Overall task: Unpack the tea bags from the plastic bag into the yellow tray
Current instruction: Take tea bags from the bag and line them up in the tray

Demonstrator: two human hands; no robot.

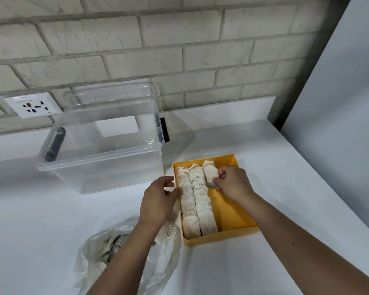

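A yellow tray (230, 211) sits on the white counter right of centre. Two full rows of pale tea bags (195, 201) fill its left side, and a third row has a couple of bags at the far end. My right hand (232, 182) pinches a tea bag (211, 174) in that third row. My left hand (159, 199) rests at the tray's left wall, fingers curled and apart, holding nothing. A crumpled clear plastic bag (98, 258) with more tea bags lies near the front, partly hidden under my left forearm.
A clear plastic storage box (102, 158) with black latches stands left of the tray, its lid leaning behind against the brick wall. A wall socket (33, 105) is at the far left. A white panel (339, 103) rises along the right.
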